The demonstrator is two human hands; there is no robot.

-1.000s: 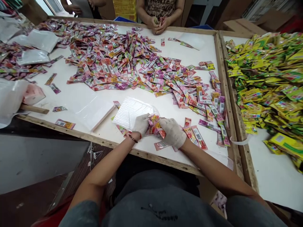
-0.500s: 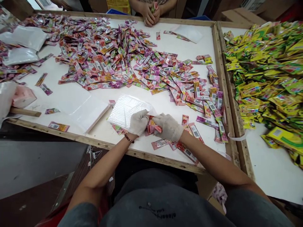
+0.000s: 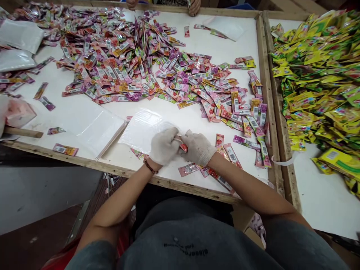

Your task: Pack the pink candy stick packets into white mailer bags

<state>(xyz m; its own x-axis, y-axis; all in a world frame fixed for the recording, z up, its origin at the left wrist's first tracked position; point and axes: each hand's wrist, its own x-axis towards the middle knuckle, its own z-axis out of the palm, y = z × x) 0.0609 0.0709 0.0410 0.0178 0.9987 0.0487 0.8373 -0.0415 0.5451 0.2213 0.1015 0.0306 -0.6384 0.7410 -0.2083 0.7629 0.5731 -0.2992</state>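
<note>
Both hands wear pale gloves and meet near the table's front edge. My left hand (image 3: 165, 145) is closed, partly smeared by motion, around one end of some small red and pink sachets (image 3: 183, 147). Fingers bent round the same sachets, my right hand (image 3: 197, 147) presses close beside it. Most of the sachets are hidden by the gloves. A white plastic bag (image 3: 140, 129) lies flat just left of my left hand. Loose stick sachets (image 3: 189, 170) lie below and right of my right hand.
A large heap of colourful sachets (image 3: 112, 71) spreads behind. White bags (image 3: 97, 125) are stacked on the left. Past a wooden divider (image 3: 267, 75) lies a pile of yellow packets (image 3: 317, 82). Another person's hand (image 3: 194, 6) shows at the far edge.
My hands have drawn closer together, covering more of the sachets. The view has shifted slightly. The other person's hands, together before, are now apart at the far edge.
</note>
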